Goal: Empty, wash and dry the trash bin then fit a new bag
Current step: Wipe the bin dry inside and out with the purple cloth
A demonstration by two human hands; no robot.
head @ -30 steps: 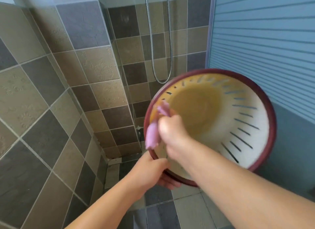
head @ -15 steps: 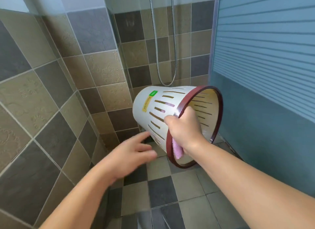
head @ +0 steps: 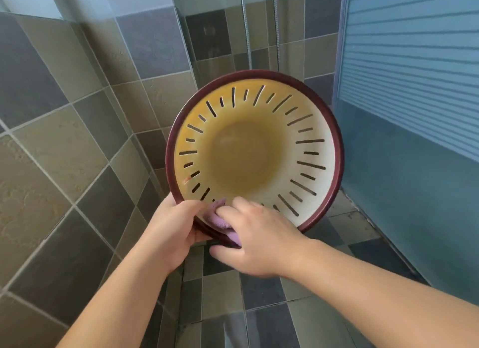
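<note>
the bin (head: 255, 150) hangs mouth-up to the camera, its rim clamped in the left hand (head: 171, 224). the right hand (head: 259, 240) pinches a cloth (head: 220, 222) over the rim, seemingly thumb beneath. a wet rim could slip from the fingers and drop.

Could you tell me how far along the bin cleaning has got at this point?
Emptying looks done: the trash bin holds no rubbish. Wiping is in hand: the left hand grips its rim while the right hand presses a purple cloth against it. No new bag is fitted yet.
</note>
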